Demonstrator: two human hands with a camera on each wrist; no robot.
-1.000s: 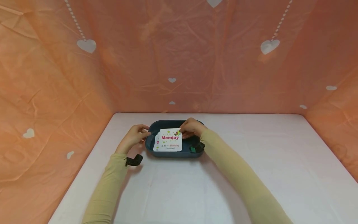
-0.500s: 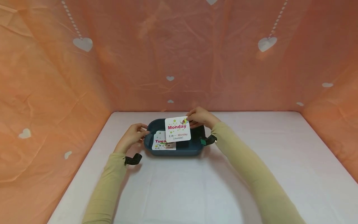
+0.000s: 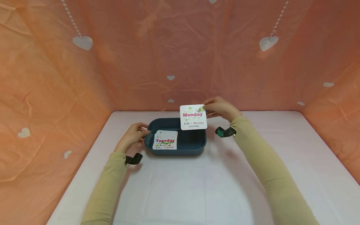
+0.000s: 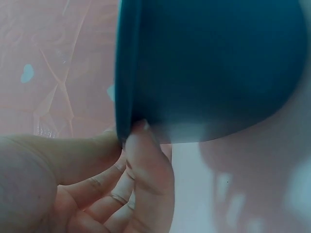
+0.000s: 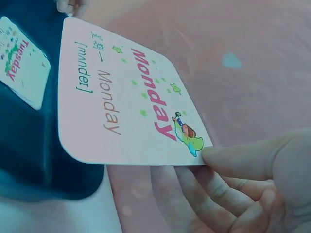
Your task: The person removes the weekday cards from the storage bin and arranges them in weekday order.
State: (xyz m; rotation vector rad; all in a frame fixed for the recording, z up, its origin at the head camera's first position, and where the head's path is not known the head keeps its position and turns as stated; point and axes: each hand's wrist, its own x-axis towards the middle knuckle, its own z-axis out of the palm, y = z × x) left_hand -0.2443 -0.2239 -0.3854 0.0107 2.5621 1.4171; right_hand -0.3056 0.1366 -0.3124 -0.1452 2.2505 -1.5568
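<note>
My right hand (image 3: 220, 107) pinches a white flash card (image 3: 193, 117) printed "Monday" by its upper right corner. In the right wrist view the thumb lies on top of that Monday card (image 5: 116, 102) and the fingers are beneath it. The card hangs above the back right part of a dark blue oval tray (image 3: 191, 152). Inside the tray, toward its left side, lies a card reading "Tuesday" (image 3: 165, 140). My left hand (image 3: 132, 136) grips the tray's left end; the left wrist view has thumb and finger pinching the tray's rim (image 4: 125, 73).
The tray stands on a white table (image 3: 180, 187) near its back edge. Orange-pink cloth (image 3: 185, 62) with white hearts rises behind and on both sides. Each wrist bears a dark strapped device, such as the one on the right (image 3: 225, 132).
The Monday card has been lifted off the Tuesday card and carried up and to the right by the right hand. The left hand has stayed at the tray's left end.
</note>
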